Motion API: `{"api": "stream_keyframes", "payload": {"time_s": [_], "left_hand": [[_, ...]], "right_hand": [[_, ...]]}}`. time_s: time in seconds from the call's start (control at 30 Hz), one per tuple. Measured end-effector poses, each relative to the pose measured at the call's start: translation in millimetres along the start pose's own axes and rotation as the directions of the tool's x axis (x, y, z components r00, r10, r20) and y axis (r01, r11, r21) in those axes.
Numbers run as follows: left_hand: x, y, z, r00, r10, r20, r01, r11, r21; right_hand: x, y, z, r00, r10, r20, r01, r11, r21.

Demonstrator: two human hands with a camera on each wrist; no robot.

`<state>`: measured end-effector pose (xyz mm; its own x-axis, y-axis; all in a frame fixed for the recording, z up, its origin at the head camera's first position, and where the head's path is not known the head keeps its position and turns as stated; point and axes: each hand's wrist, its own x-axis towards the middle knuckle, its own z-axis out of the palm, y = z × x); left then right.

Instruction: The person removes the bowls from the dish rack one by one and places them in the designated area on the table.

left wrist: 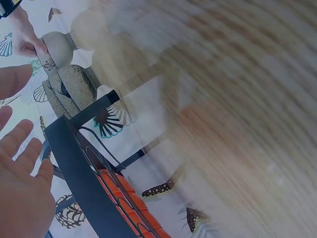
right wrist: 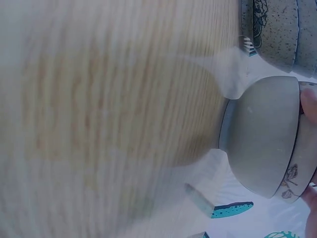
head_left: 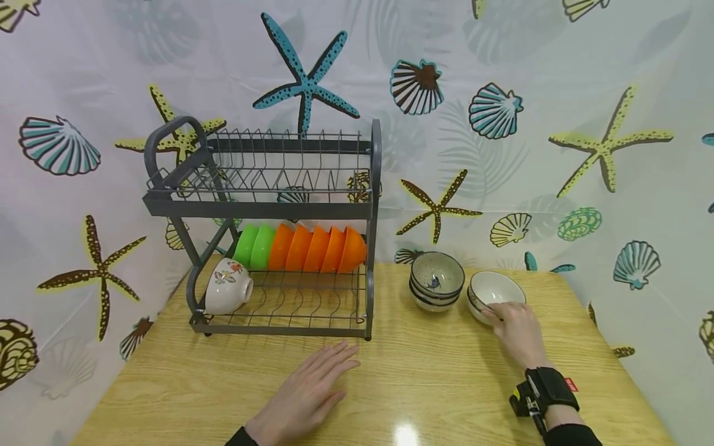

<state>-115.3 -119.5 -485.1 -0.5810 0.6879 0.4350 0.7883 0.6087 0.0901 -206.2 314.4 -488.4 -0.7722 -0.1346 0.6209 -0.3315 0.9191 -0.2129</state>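
My right hand (head_left: 519,331) pinches the near rim of the upper white bowl (head_left: 498,288), which sits nested in another white bowl (right wrist: 260,136). Brown flowers decorate the upper bowl's outside, seen in the right wrist view, where only parts of the fingers (right wrist: 310,105) show at the edge. Left of this pair stands a stack of speckled grey bowls (head_left: 437,275) with dark rims. My left hand (head_left: 304,390) is over the table just in front of the dish rack (head_left: 279,330), fingers straight, palm down, holding nothing.
On the rack's lower tier, green bowls (head_left: 255,248) and several orange bowls (head_left: 318,249) stand on edge in a row. A white flowered cup (head_left: 227,288) lies tipped at its left end. The upper wire tier (head_left: 279,179) rises above them. A patterned cloth (head_left: 530,204) hangs behind the wooden table (head_left: 418,371).
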Motion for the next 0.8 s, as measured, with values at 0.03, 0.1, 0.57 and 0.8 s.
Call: {"api": "stream_keyframes", "payload": {"time_s": [0.03, 0.1, 0.57, 0.8], "left_hand": [[-0.1, 0.1, 0.0, 1.000, -0.002, 0.002, 0.002, 1.000, -0.001], [-0.5, 0.1, 0.2, 1.000, -0.006, 0.006, 0.006, 1.000, 0.000], [-0.3, -2.3, -3.9, 0.986, -0.167, -0.024, 0.161, 0.973, -0.166], [2.0, -3.6, -6.7, 0.970, -0.234, -0.060, 0.211, 0.941, -0.265]], "right_hand": [[-0.3, -0.3, -0.6, 1.000, -0.002, 0.010, 0.002, 1.000, -0.004], [-1.3, -1.0, -2.1, 1.000, -0.002, 0.022, 0.002, 1.000, -0.012], [-19.3, -23.1, -15.3, 0.999, 0.006, -0.047, -0.003, 0.998, 0.066], [-25.9, -38.9, -21.0, 0.996, -0.002, -0.089, 0.012, 0.993, 0.114]]}}
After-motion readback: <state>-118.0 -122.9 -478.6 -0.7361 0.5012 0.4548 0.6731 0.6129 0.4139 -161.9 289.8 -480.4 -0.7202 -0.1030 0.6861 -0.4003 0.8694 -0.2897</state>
